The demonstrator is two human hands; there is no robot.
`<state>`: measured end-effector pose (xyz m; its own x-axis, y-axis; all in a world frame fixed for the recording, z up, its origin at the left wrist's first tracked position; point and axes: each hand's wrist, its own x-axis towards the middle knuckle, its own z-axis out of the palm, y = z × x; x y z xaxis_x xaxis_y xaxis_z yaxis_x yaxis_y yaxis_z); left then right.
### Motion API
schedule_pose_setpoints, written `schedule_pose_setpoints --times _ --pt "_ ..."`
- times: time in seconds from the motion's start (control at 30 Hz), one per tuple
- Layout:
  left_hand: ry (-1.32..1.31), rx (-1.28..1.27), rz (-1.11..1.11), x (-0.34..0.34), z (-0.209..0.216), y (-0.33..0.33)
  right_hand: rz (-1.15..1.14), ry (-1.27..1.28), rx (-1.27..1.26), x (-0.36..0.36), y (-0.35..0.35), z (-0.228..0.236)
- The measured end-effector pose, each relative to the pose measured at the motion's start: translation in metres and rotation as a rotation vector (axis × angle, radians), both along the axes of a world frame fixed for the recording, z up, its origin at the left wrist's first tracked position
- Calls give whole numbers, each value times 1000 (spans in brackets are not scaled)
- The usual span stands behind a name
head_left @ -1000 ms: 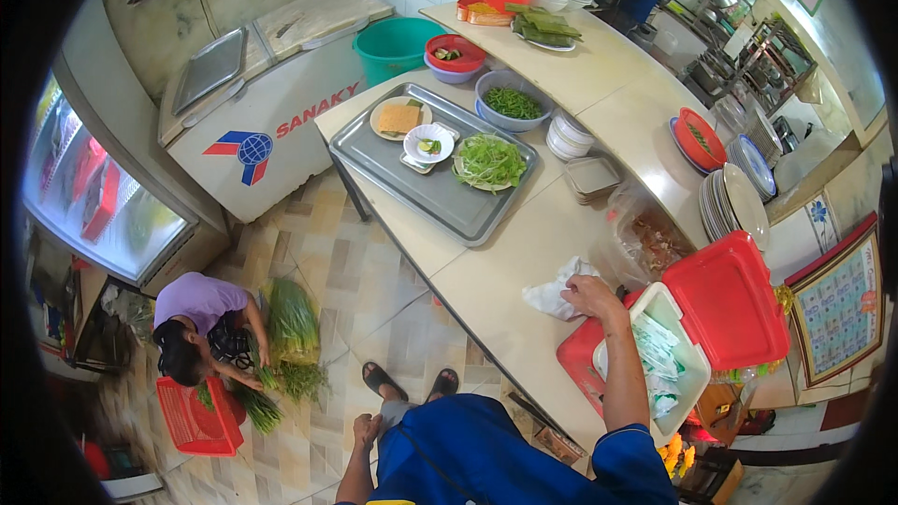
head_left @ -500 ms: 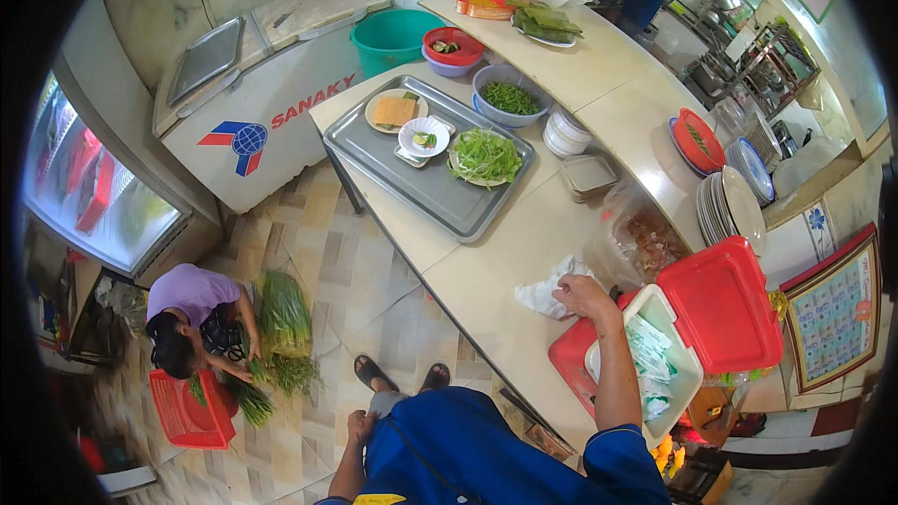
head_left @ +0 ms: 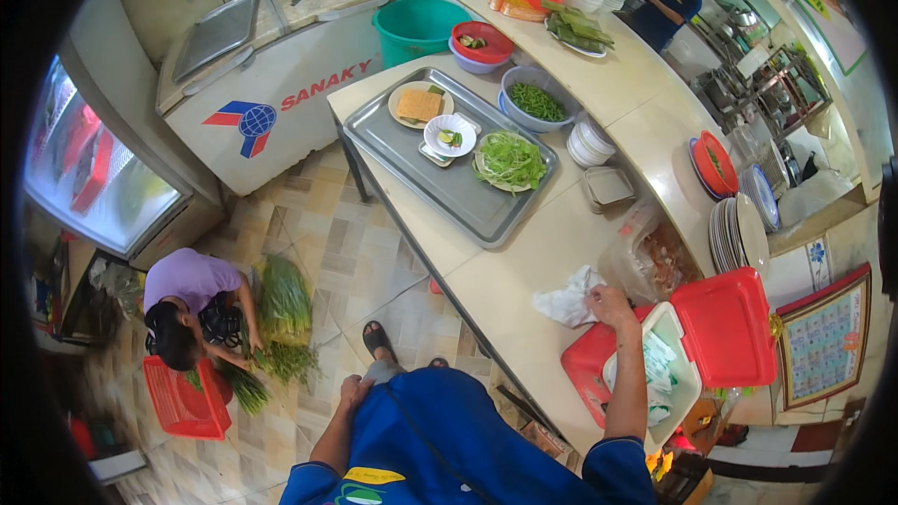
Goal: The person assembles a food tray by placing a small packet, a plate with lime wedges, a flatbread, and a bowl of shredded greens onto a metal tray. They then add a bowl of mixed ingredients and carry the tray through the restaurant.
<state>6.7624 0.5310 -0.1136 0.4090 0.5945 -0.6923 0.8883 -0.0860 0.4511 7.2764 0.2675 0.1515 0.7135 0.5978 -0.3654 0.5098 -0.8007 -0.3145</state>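
My right hand (head_left: 612,307) is at the right end of the counter, its fingers closed on the edge of a crumpled white cloth (head_left: 566,298). Just beside that hand stands a box with white-and-green wrapped packets (head_left: 659,369), its red lid (head_left: 725,327) tipped open. My left hand (head_left: 354,392) hangs low against my grey shorts, fingers curled, with nothing visible in it. Further up the counter lies a grey metal tray (head_left: 393,164). It carries a plate with a tan block (head_left: 419,106), a small white bowl (head_left: 449,136) and a plate of shredded greens (head_left: 510,162).
A person in a purple shirt (head_left: 192,279) crouches at lower left by a red basket (head_left: 187,397) and bundled greens (head_left: 283,304). A white chest freezer (head_left: 309,56) stands behind. Plates (head_left: 734,229) line the raised ledge. Another person (head_left: 669,9) works beyond it.
The whole view has shifted, so the counter appears further right. My right hand stays at the cloth. The person beyond the ledge has turned and moved an arm.
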Motion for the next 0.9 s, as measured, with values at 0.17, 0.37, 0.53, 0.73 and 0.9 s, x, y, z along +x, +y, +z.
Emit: schedule_pose_setpoints --times 0.17,0.37,0.53,0.73,0.9 --pt "89 -53 -44 15 11 69 -59 -142 -75 -15 10 -4" --pt "-63 93 -67 6 -15 139 -55 -1 27 -71 64 -48" --pt "-33 109 -129 8 -29 179 -179 109 106 -95 99 -65" --pt "39 82 -204 45 -31 198 -377 108 283 -60 125 -91" --pt "-2 165 -195 90 -7 184 -458 157 352 -21 164 -121"
